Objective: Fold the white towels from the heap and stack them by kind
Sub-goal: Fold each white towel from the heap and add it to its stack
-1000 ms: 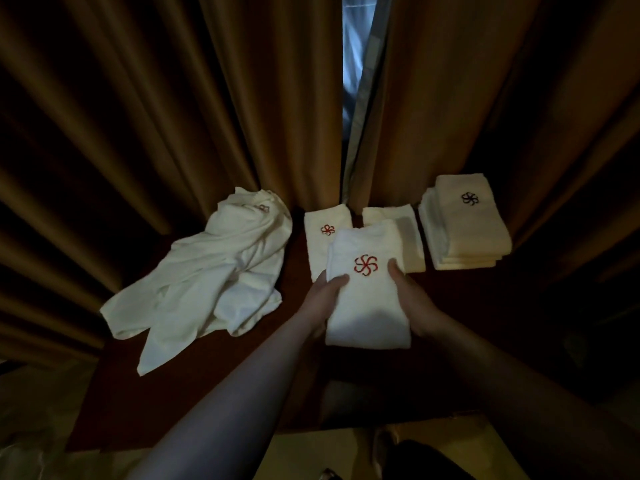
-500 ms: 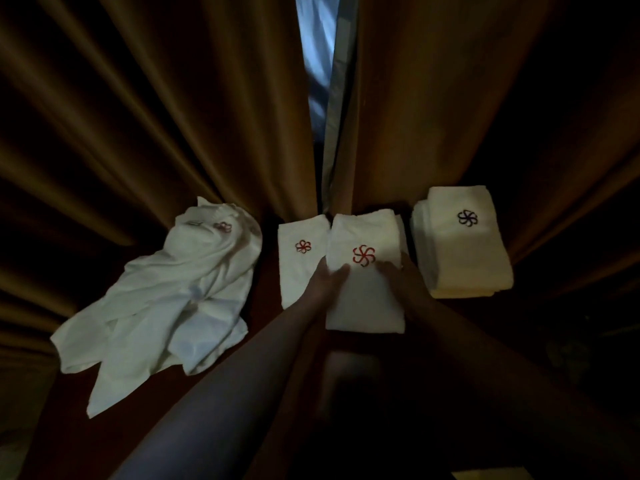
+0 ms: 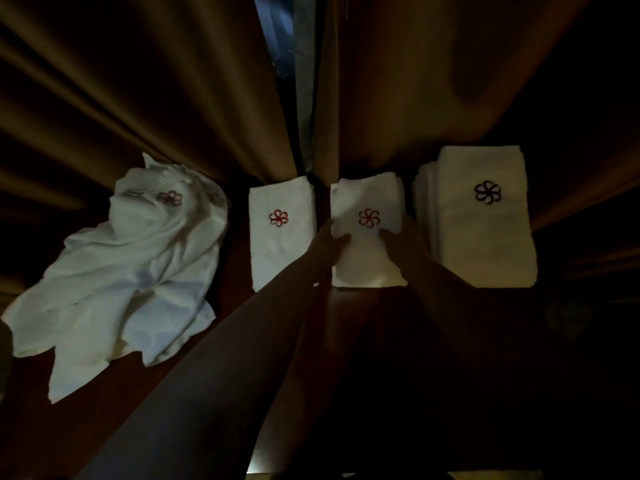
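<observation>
Folded towel in hand: a white terry towel folded to a narrow rectangle with a red pinwheel emblem (image 3: 367, 233) lies flat on the dark reddish-brown table top (image 3: 242, 306), its far end against the curtain.
Left hand: the left hand (image 3: 329, 242) sits at the towel's left edge, about halfway along – the thumb lies on top of the cloth, the other fingers are hidden under or beside the edge.
Right hand: the right hand (image 3: 403, 237) sits at the towel's right edge, opposite the left, fingertips on top just below the emblem; in the dim light I cannot tell whether it is pinching the cloth or only pressing it.
Relation: the towel lies between the two hands, each one touching a long edge.
Neighbour to the left: a second folded white towel with a red emblem (image 3: 282, 233), just beside the held one with a narrow dark gap between them.
Stack to the right: a taller pile of folded cream-white towels with a dark pinwheel emblem on top (image 3: 481, 220), close beside the right hand – contact cannot be told.
Heap: a loose crumpled heap of white cloth (image 3: 131, 268) at the far left, well apart from both hands, a red emblem showing near its top.
Backdrop: brown pleated curtains (image 3: 173, 98) hang behind the table, parted by a thin pale slit.
</observation>
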The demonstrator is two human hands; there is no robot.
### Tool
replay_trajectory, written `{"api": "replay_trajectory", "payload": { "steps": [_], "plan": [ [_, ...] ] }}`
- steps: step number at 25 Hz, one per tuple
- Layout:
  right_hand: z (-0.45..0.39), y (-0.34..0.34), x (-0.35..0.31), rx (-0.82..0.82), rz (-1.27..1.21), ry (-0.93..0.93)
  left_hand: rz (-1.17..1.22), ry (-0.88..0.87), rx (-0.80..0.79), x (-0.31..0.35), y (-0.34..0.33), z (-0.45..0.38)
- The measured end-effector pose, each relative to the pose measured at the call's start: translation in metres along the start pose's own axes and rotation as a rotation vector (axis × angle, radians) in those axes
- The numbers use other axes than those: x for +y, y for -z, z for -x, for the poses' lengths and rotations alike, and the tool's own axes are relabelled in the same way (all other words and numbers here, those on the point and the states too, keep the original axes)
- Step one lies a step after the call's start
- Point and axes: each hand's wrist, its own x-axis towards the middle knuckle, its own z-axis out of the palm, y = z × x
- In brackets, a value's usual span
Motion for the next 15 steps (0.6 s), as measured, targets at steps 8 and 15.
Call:
{"api": "replay_trajectory", "payload": {
  "steps": [8, 15],
  "plan": [
    [0.005, -0.019, 0.010, 0.108, 0.506, 0.160, -0.304, -0.059, 0.037, -0.023, -0.014, -0.010],
    [0.048, -0.049, -0.027, 0.047, 0.486, 0.389, -0.265, -0.110, 0.103, -0.011, 0.034, 0.035]
  ]
}}
